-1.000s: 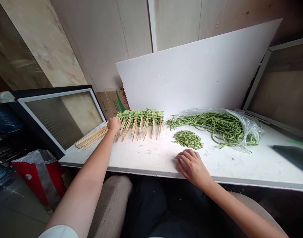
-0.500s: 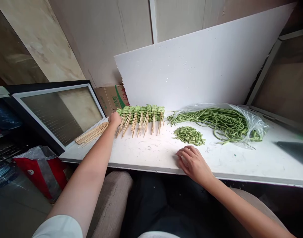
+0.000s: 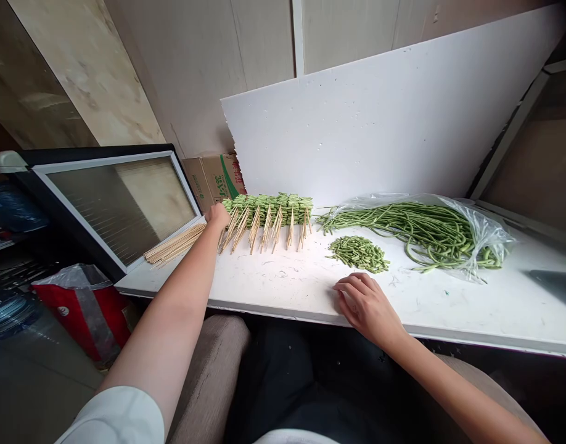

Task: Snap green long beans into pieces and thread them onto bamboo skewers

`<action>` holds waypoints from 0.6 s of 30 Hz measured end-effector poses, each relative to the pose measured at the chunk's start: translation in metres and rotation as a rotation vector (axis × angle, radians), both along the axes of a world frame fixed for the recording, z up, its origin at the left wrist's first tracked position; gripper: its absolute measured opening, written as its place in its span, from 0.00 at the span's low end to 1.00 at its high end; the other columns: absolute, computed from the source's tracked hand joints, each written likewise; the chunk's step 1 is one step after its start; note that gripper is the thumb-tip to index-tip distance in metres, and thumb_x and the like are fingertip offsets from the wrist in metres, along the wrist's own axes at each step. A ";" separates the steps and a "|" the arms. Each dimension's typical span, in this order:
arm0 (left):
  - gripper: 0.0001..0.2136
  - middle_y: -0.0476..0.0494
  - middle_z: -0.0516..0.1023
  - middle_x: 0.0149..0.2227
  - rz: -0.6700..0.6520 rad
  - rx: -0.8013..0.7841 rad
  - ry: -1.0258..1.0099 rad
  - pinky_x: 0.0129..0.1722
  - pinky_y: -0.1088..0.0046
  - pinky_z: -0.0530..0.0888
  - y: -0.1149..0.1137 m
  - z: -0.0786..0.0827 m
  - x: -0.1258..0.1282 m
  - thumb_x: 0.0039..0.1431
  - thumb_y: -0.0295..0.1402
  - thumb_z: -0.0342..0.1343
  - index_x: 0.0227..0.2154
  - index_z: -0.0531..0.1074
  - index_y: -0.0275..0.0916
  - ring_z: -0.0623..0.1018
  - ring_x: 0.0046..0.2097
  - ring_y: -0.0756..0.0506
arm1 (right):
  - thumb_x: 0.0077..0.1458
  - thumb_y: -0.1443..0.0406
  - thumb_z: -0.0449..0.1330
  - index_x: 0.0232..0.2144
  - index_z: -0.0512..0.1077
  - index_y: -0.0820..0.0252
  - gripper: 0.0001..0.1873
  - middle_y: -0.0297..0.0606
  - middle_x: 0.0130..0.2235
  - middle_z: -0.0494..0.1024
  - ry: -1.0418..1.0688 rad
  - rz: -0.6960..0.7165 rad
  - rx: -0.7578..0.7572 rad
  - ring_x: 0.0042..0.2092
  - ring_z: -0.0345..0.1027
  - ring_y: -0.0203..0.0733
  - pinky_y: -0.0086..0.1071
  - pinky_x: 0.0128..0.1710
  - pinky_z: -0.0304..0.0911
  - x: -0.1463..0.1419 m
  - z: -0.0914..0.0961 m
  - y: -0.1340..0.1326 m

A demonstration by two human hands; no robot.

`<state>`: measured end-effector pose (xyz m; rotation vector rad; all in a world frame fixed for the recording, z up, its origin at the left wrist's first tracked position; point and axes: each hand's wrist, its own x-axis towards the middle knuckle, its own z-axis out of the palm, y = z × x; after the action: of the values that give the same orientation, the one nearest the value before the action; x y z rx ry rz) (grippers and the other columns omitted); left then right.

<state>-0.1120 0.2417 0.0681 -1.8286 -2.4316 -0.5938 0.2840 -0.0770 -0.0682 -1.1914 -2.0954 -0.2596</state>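
Note:
At the left end of a stacked row of skewered green bean pieces, my left hand is closed, its fingers turned away from view. What it grips is hidden. Bare ends of the bamboo skewers stick out of the row toward me. A bundle of loose bamboo skewers lies left of that hand. My right hand rests near the table's front edge with bent, slightly parted fingers and nothing visible in them. Just beyond it sits a pile of short cut green beans.
Long green beans lie in a clear plastic bag on the white table. A white board leans behind. To the left are a framed glass panel, a cardboard box and a red bag.
The view has shifted slightly, so the table and its contents appear a little farther right. Both hands keep nearly the same places relative to the beans.

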 end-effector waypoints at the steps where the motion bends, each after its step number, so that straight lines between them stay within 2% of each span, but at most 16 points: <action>1: 0.15 0.28 0.82 0.48 0.008 0.012 0.007 0.46 0.59 0.74 -0.001 -0.001 0.001 0.57 0.29 0.60 0.47 0.78 0.35 0.79 0.54 0.31 | 0.68 0.66 0.55 0.46 0.73 0.56 0.08 0.46 0.45 0.79 -0.002 -0.001 -0.002 0.50 0.68 0.54 0.47 0.49 0.65 0.000 0.000 0.000; 11: 0.10 0.31 0.82 0.48 -0.068 0.105 0.035 0.46 0.62 0.74 -0.003 -0.001 0.018 0.64 0.33 0.56 0.42 0.80 0.36 0.81 0.50 0.36 | 0.68 0.66 0.55 0.46 0.74 0.56 0.09 0.46 0.45 0.79 -0.013 -0.003 -0.004 0.50 0.68 0.54 0.47 0.48 0.65 0.000 -0.002 0.000; 18: 0.10 0.33 0.83 0.44 -0.089 0.081 0.039 0.45 0.62 0.73 -0.007 -0.012 0.034 0.65 0.35 0.55 0.40 0.79 0.36 0.80 0.47 0.37 | 0.69 0.65 0.55 0.46 0.73 0.56 0.09 0.46 0.45 0.79 -0.018 -0.004 -0.005 0.50 0.68 0.54 0.47 0.48 0.65 0.000 -0.001 0.000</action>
<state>-0.0779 0.2349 0.0557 -1.9059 -2.2769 -0.6458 0.2842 -0.0773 -0.0695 -1.2006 -2.1105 -0.2685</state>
